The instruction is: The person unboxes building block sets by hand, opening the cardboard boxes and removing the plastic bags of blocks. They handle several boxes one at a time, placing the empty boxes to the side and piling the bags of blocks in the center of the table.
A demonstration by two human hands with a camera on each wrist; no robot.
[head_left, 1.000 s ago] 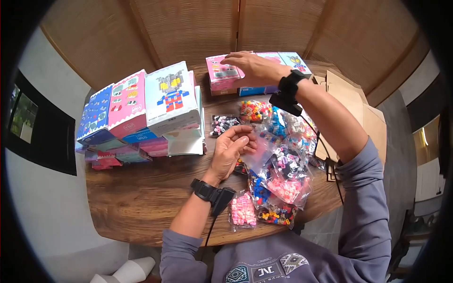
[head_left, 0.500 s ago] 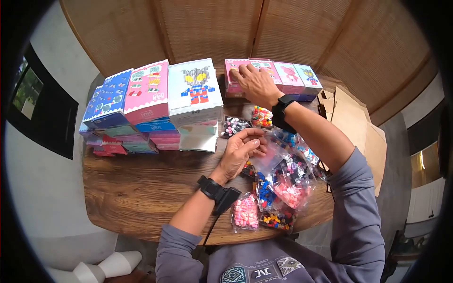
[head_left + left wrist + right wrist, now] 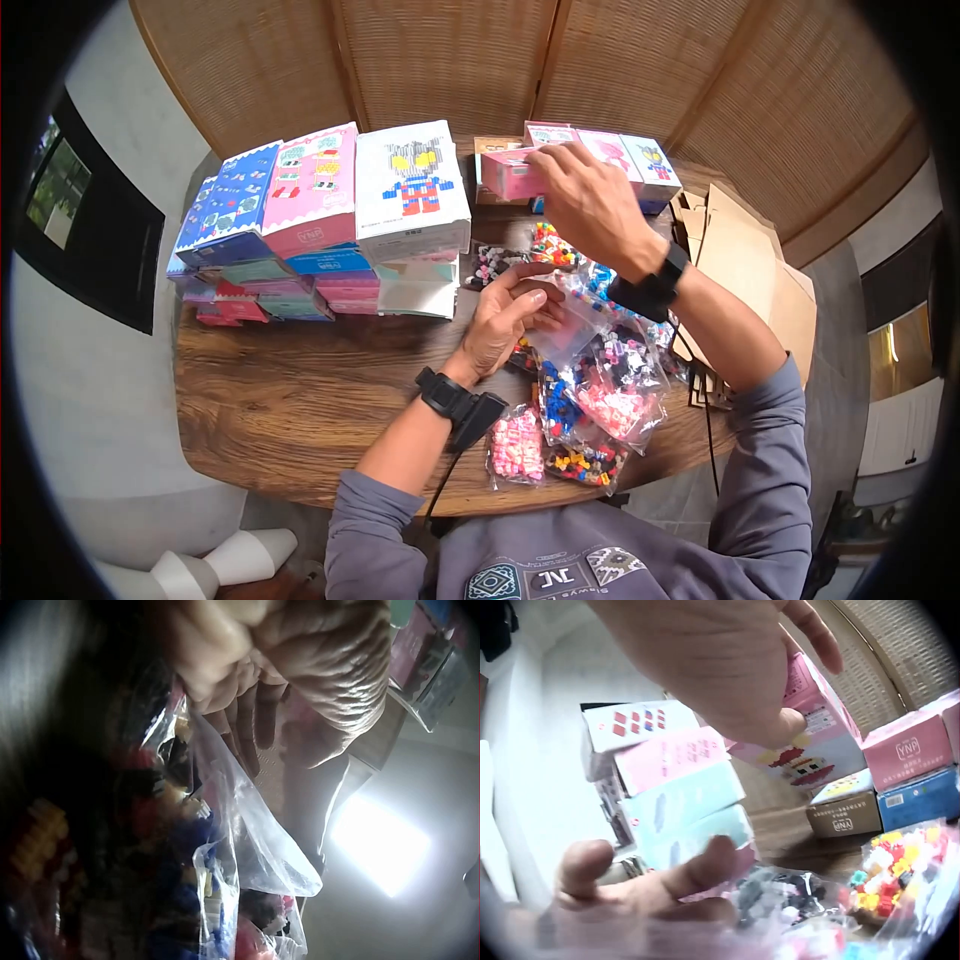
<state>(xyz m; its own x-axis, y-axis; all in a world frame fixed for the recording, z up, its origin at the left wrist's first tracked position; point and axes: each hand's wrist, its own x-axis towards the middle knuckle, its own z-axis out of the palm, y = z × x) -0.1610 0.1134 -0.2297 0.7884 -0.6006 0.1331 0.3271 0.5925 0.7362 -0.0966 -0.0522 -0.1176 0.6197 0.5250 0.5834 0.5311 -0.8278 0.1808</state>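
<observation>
Near the back of the table, my right hand (image 3: 600,205) grips a small pink building-block box (image 3: 512,177). In the right wrist view the pink box (image 3: 826,742) is tilted, with thumb and fingers on its sides, above a brown box (image 3: 846,814). My left hand (image 3: 508,325) hovers palm up in the middle with its fingers loosely curved. Right by its fingertips lies a clear plastic bag (image 3: 570,335), on a heap of bagged blocks. In the left wrist view the bag's clear corner (image 3: 277,862) sticks up beside the hand.
Larger block boxes (image 3: 310,190) stand stacked at the left. More small boxes (image 3: 610,160) stand in a row at the back. Flattened brown cardboard (image 3: 745,250) lies on the right. Several bags of coloured blocks, one with pink blocks (image 3: 517,445), reach toward the front edge.
My right hand has gone from over the back row to gripping the pink box, which is now lifted and tilted, uncovering a brown box. The left hand has hardly moved.
</observation>
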